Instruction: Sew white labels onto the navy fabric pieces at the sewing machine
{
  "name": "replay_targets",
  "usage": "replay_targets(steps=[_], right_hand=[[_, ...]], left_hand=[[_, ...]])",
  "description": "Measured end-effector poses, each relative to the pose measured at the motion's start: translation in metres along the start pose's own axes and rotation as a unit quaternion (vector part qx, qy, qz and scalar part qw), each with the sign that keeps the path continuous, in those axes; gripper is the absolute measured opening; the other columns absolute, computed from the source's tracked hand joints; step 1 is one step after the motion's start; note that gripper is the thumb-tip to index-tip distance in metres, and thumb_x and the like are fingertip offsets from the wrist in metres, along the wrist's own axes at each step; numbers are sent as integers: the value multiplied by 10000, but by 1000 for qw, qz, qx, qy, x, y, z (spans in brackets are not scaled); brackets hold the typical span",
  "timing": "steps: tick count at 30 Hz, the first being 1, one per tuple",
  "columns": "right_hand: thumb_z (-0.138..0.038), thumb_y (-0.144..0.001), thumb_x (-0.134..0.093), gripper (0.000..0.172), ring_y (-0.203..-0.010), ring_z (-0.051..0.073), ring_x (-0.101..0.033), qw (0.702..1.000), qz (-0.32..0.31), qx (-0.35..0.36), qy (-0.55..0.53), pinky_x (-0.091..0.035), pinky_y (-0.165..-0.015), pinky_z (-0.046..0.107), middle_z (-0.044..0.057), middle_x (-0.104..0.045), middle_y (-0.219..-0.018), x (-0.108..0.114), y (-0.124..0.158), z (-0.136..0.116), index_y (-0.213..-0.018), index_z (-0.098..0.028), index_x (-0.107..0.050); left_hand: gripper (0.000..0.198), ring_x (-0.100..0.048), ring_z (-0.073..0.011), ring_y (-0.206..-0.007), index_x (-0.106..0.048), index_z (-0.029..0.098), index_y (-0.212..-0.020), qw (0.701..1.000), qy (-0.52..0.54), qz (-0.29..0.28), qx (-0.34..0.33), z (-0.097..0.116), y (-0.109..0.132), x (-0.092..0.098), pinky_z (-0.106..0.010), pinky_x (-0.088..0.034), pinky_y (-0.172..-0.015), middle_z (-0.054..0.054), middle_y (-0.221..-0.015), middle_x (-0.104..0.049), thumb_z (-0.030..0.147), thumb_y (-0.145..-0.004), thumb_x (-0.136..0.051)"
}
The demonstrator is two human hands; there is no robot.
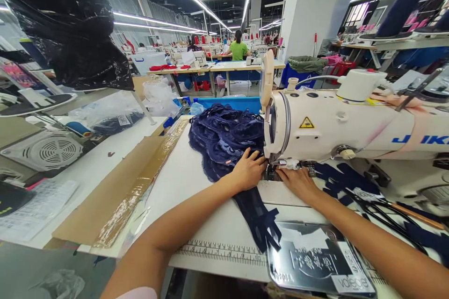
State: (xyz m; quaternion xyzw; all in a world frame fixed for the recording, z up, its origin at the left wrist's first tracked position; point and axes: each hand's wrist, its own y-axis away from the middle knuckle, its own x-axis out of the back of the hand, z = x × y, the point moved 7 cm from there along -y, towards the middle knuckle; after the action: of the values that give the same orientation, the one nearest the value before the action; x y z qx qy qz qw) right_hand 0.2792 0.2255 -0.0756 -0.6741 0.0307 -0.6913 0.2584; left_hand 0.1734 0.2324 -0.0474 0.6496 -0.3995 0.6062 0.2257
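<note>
My left hand lies on a heap of navy lace garment pieces, left of the needle area, its fingers apart and bent over the cloth. A navy strip with loose strap ends hangs from under that hand towards the table's front edge. On the other side of the presser foot, my right hand reaches in with its fingers together; whatever its fingertips pinch is hidden. Both hands are under the head of a white sewing machine.
Black scissors and navy scraps lie right of my right hand. A metal tin sits at the front edge, over a printed ruler. Taped cardboard borders the table's left side. A person in green sits farther back.
</note>
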Motion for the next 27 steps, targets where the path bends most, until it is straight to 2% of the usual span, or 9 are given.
replay_targets(steps=[3, 5, 8, 11, 14, 17, 19, 23, 27], right_hand=[[-242, -876, -403, 291, -744, 216, -641, 1000, -13, 6, -13, -438, -664, 303, 90, -708, -865, -1, 1, 3, -931, -189, -683], [-242, -879, -390, 305, -749, 231, -641, 1000, -22, 5, -21, -441, -665, 320, 104, -705, -869, -3, 1, 4, -967, -179, -676], [-237, -872, -391, 310, -688, 243, -641, 999, -32, 1, -32, -448, -643, 339, 116, -706, -792, -2, -1, 3, -969, -161, -675], [-215, -859, -410, 289, -690, 238, -643, 999, -32, 4, -42, -462, -656, 340, 115, -704, -782, 9, 0, -4, -972, -147, -667], [-193, -824, -475, 238, -817, 203, -633, 998, -24, 29, -58, -474, -716, 299, 74, -693, -917, 27, 11, -12, -985, -181, -650], [-179, -810, -505, 215, -967, 190, -578, 990, 15, 81, -116, -454, -826, 311, 63, -645, -1061, 49, 34, -9, -982, -187, -633], [-181, -827, -485, 187, -959, 209, -567, 988, 37, 78, -132, -449, -832, 362, 78, -642, -1036, 60, 51, 8, -934, -177, -638], [-173, -825, -489, 162, -892, 231, -559, 996, 35, 18, -74, -457, -747, 388, 82, -643, -959, 66, 72, 59, -822, -181, -651], [-141, -824, -483, 174, -929, 248, -525, 998, 40, 53, -19, -426, -767, 395, 94, -633, -940, 64, 74, 67, -769, -169, -646]], left_hand=[[281, -432, -216, -1145, -579, 129, -1057, 998, 49, 35, -34, 8, 23, 17, -406, -276, -1011, -77, -1159, -579, 122, -844, -396], [253, -500, -186, -1046, -602, 114, -967, 994, 84, 45, -48, 17, 47, 32, -329, -358, -925, -84, -1035, -622, 165, -884, -369], [230, -553, -158, -846, -598, 126, -925, 991, 100, 16, -83, 38, 81, 46, -282, -406, -768, -71, -872, -632, 217, -898, -389], [179, -540, -159, -750, -566, 117, -967, 991, 51, -13, -122, 59, 97, 46, -284, -392, -670, -68, -824, -612, 146, -875, -415], [139, -513, -167, -676, -549, 100, -914, 992, -12, -14, -125, 67, 93, 39, -297, -355, -592, -60, -754, -576, 82, -846, -429], [121, -487, -160, -639, -538, 129, -757, 994, -11, 19, -110, 64, 83, 38, -305, -336, -577, -43, -698, -548, 81, -828, -451], [152, -486, -149, -650, -527, 149, -680, 994, 43, 51, -85, 58, 78, 42, -301, -341, -608, -28, -690, -555, 96, -813, -476], [191, -494, -116, -640, -512, 157, -619, 978, 189, 89, -4, 48, 66, 51, -256, -362, -633, 11, -642, -555, 143, -809, -497], [273, -446, -96, -514, -454, 158, -540, 974, 178, 112, 79, 46, 39, 47, -244, -357, -581, 30, -527, -476, 144, -812, -456]])
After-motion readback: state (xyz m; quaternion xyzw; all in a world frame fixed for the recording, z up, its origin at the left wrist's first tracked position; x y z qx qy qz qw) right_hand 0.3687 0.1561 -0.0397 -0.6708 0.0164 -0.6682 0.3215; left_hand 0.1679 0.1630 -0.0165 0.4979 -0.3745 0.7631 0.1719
